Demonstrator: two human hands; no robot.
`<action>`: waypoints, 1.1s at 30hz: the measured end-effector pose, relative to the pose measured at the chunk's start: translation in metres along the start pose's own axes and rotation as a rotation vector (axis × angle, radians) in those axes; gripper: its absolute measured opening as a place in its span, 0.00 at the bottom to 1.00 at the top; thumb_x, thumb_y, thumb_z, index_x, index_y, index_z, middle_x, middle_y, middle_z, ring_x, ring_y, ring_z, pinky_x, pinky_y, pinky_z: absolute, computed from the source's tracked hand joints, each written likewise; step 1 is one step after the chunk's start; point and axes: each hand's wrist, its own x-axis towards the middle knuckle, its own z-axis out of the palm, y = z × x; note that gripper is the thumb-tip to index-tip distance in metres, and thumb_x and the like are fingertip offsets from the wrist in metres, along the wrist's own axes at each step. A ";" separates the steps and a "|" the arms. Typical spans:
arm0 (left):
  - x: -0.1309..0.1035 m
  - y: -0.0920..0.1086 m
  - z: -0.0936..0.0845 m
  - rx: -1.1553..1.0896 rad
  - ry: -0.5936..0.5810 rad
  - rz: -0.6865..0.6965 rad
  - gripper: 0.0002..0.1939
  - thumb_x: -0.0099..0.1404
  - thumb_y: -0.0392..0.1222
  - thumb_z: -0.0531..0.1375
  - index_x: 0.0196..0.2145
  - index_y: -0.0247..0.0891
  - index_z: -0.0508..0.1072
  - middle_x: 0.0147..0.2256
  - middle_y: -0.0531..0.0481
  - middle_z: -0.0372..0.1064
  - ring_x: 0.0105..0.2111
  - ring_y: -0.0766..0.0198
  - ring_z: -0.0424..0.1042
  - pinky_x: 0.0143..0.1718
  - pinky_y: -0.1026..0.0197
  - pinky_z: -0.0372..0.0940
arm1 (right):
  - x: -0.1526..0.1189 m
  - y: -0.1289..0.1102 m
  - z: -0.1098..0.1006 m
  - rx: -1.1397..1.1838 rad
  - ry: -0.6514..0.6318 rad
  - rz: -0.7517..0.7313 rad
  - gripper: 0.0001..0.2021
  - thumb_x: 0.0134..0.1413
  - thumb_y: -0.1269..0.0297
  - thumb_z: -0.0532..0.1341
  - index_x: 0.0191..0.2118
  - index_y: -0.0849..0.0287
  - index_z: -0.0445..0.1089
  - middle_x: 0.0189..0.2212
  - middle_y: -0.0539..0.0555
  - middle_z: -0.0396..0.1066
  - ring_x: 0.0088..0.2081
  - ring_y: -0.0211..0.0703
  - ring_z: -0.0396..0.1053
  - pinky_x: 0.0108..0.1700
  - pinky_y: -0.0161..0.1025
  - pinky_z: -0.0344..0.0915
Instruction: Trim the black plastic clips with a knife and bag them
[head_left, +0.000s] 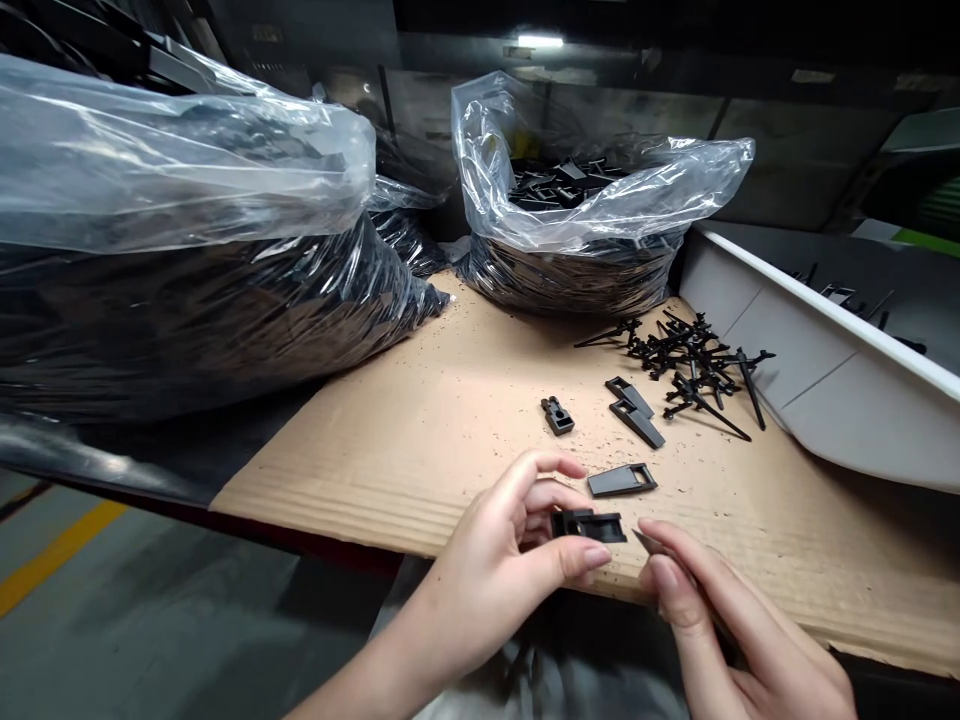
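Observation:
My left hand pinches a small black plastic clip between thumb and fingers, just above the near edge of a cardboard sheet. My right hand is close beside it on the right, fingers closed on a thin grey blade-like piece whose tip points at the clip. A similar black clip lies flat on the cardboard just beyond the hands. Two more clips and a smaller black piece rest farther back.
A tangle of black plastic sprues lies at the right rear. Clear bags of black parts stand behind: a big one at left, an open one at centre. A white bin borders the right. Plastic shavings dot the cardboard.

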 end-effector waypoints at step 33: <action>-0.001 -0.003 -0.003 0.298 -0.027 0.301 0.12 0.59 0.28 0.56 0.37 0.39 0.75 0.37 0.52 0.73 0.39 0.64 0.70 0.42 0.68 0.63 | 0.041 -0.004 -0.022 0.509 -0.954 0.579 0.13 0.50 0.54 0.55 0.28 0.55 0.73 0.13 0.46 0.57 0.17 0.30 0.53 0.18 0.28 0.51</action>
